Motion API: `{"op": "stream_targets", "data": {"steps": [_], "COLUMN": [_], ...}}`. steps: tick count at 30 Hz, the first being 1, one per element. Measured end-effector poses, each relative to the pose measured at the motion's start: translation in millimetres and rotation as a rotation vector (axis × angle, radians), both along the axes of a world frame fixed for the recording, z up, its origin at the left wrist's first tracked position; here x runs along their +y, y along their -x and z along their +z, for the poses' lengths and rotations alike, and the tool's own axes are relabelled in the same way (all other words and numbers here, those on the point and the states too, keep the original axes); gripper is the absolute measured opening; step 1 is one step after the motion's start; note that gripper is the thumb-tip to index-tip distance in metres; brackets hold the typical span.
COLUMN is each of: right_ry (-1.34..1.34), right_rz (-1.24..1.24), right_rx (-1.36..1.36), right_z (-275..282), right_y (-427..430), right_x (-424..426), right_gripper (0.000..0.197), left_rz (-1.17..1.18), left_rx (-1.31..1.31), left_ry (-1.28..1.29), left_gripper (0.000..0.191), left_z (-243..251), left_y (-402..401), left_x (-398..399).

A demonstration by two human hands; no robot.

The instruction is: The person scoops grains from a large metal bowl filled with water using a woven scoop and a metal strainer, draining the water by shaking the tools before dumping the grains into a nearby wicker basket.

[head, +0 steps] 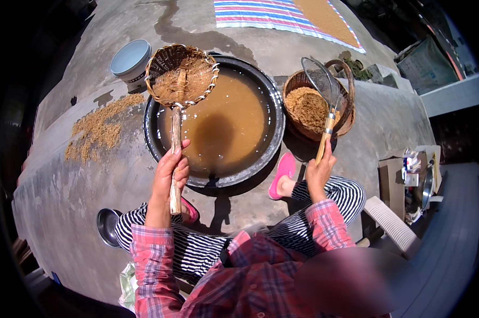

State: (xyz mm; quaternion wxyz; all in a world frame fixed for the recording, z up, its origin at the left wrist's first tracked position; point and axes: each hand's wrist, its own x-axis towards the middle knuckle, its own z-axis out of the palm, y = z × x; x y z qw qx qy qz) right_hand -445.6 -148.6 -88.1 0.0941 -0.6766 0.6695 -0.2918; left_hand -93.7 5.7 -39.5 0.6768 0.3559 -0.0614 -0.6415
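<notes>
My left hand (pixel 172 169) grips the wooden handle of a round wicker scoop (pixel 181 77), whose woven bowl is raised over the left rim of a large black tub (pixel 277 133). Brownish water (pixel 239 119) fills much of the tub. In my right hand (pixel 320 169) is the wooden handle of a wire mesh strainer (pixel 322 79). The strainer's head is over a handled wicker basket (pixel 293 119), which holds wet-looking golden grain (pixel 307 107). Whether the mesh touches the basket's handle I cannot tell.
Loose grain (pixel 100 127) lies on the concrete left of the tub, near a pale bucket (pixel 132 63). A metal bowl (pixel 107 227) sits by my left knee. Beyond the tub is a striped sheet (pixel 259 14) with grain on it. A cardboard box (pixel 392 185) stands at the right.
</notes>
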Motion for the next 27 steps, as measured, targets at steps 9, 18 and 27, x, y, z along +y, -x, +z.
{"op": "stream_targets", "data": {"steps": [9, 18, 27], "right_ry": [-0.673, -1.019, -1.21], "right_rz": [0.27, 0.312, 0.293], "right_rx": [-0.51, -0.596, -0.328], "right_z": [-31, -130, -83], "right_y": [-58, -202, -74], "right_x": [36, 11, 22], "right_gripper": [0.068, 0.071, 0.068], "left_rz": [0.118, 0.175, 0.166], "left_rx": [0.039, 0.023, 0.112], "left_ry": [-0.001, 0.007, -0.21], "left_gripper": [0.039, 0.037, 0.017], "left_z": [-5, -5, -27], "left_y": [-13, -22, -18], "left_x": [22, 17, 16]}}
